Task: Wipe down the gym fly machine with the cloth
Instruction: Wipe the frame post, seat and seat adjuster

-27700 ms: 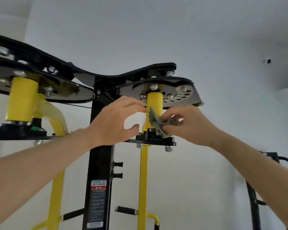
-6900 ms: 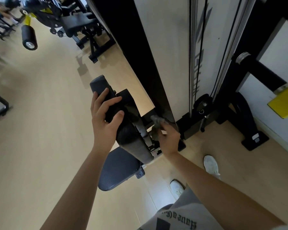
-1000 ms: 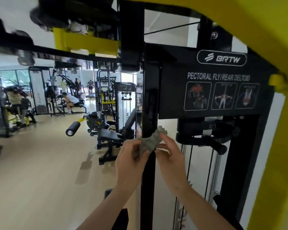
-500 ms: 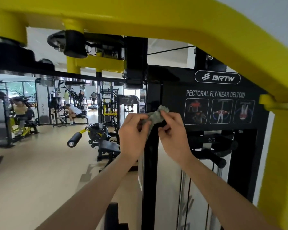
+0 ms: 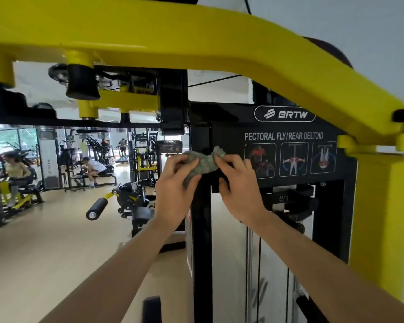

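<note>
Holding cloth [image 5: 202, 163]: left hand [image 5: 175, 194], right hand [image 5: 240, 185]

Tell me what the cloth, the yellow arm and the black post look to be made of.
Cloth: soft fabric, grey-green and matte; it crumples into loose folds with a ragged edge.
Yellow arm: probably steel tube under glossy yellow paint or powder coat; smooth, with soft highlights.
Black post: probably metal too, with a black semi-gloss coating; straight hard edges, faint sheen.
</note>
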Tool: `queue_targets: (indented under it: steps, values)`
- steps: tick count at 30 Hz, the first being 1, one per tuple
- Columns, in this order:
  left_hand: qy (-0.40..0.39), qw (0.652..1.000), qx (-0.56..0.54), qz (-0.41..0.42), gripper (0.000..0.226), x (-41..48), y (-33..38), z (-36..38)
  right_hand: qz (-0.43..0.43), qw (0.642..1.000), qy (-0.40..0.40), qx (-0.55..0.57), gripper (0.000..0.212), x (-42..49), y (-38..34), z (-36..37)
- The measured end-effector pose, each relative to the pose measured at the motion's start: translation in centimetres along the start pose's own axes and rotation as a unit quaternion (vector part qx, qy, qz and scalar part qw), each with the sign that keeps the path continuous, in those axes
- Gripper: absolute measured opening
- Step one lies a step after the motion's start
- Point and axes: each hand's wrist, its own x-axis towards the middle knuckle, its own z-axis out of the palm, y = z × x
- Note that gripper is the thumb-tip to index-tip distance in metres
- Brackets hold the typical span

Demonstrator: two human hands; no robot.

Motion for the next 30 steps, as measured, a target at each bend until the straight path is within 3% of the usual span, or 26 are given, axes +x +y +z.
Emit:
queue_targets:
  steps: [5,9,12,15,17,18,20,22,24,27,30]
  values:
    - [-0.042,0.999,-0.009,0.026,0.030,-2.5,-1.3,-1.1,-0.042,0.999,-0.015,-0.026,0.045,-3.1,0.7,0.9]
    - [-0.121,0.991,0.027,0.049,0.020,-2.9,-1.9,-2.8,-0.043,0.999,-0.029,-0.004,0.022,-3.4,0.7,0.9]
    - [-0.161,0.984,0.057,0.057,0.012,-1.4,-1.2,-4.3,-0.008,0.998,-0.035,0.043,0.013,-2.3,0.2,0.2]
    - [-0.143,0.983,0.086,0.070,0.013,0.9,0.0,-4.9,0.068,0.990,0.003,0.120,0.010,-0.3,-0.6,-0.6]
    - [-0.123,0.985,0.097,0.072,0.012,2.6,0.8,-5.0,0.149,0.967,0.020,0.205,0.012,1.2,-1.2,-1.1]
    - [-0.113,0.986,0.102,0.070,0.012,3.4,1.2,-4.9,0.204,0.939,0.022,0.276,0.014,1.9,-1.4,-1.3]
    - [-0.089,0.988,0.107,0.060,0.014,4.9,1.9,-4.8,0.307,0.847,0.032,0.433,0.018,3.1,-1.8,-1.6]
    - [-0.075,0.989,0.119,0.036,0.018,5.9,2.4,-4.7,0.348,0.764,0.060,0.539,0.020,3.9,-2.1,-2.0]
    - [-0.080,0.986,0.144,0.013,0.021,6.3,2.6,-4.4,0.338,0.723,0.087,0.596,0.027,4.4,-2.2,-2.4]
    - [-0.089,0.986,0.139,-0.002,0.017,6.8,2.7,-4.2,0.300,0.729,0.099,0.607,0.041,4.7,-2.3,-2.7]
    - [-0.055,0.989,0.136,0.037,0.012,7.7,2.6,-4.2,0.256,0.777,0.075,0.570,0.052,5.0,-2.5,-2.7]
